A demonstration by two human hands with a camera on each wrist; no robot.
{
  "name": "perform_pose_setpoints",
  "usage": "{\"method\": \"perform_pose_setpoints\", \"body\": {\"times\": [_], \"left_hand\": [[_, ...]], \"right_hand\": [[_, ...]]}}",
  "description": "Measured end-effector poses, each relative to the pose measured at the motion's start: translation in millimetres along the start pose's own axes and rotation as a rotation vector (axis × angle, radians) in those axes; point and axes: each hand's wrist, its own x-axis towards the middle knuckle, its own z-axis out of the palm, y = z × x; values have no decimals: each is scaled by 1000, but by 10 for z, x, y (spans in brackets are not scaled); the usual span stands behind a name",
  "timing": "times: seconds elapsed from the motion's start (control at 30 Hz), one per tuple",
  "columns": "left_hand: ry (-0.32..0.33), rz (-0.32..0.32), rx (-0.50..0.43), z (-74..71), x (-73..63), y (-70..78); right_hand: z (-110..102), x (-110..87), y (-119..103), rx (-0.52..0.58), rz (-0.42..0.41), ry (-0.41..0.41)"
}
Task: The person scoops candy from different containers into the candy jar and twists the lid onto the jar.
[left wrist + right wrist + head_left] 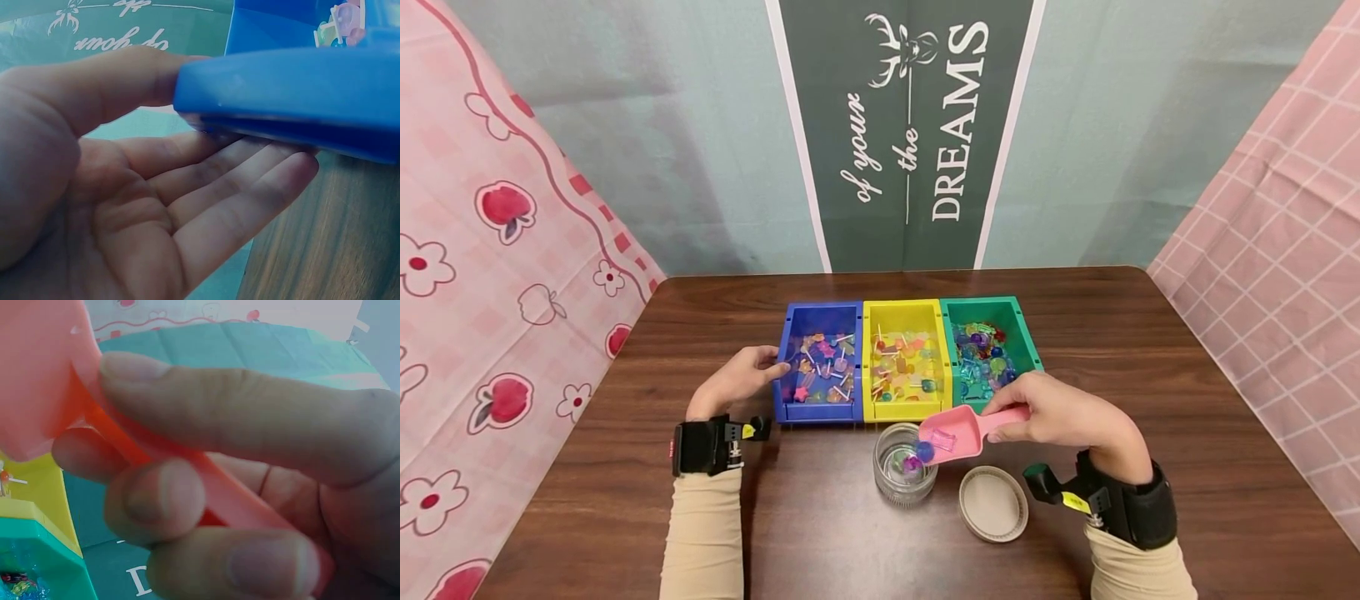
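My right hand (pixel 1048 410) grips the handle of a pink scoop (pixel 962 432), thumb on one side and fingers curled round the other. The scoop tilts over a clear glass jar (pixel 886 479), its lip overlapping the rim. A blue bead (pixel 924 452) sits at that lip, and a pink clear piece (pixel 942 440) lies behind it in the scoop. Inside the jar are a purple piece (pixel 912 463) and a pale green one. My left hand (pixel 737 379) holds the left edge of the blue bin (pixel 281 81), thumb on its rim and fingers under the lip.
A yellow bin (pixel 907 412) and a green bin (pixel 1028 343) stand against the blue one; all hold small colourful charms. Right of the jar a round lid (pixel 993 503) lies on the brown table (pixel 820 533). Curtains hang at the back and sides.
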Motion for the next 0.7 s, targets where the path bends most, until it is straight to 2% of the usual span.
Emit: {"method": "perform_pose_setpoints", "body": {"times": [0.27,0.7], "left_hand": [[-2,21,-6,6,5,-6],[0,-2,-18,1,9,-20]], "right_hand": [[1,-18,-10,-7,-9,24],[-4,-32,-24,-24,24,35]]}}
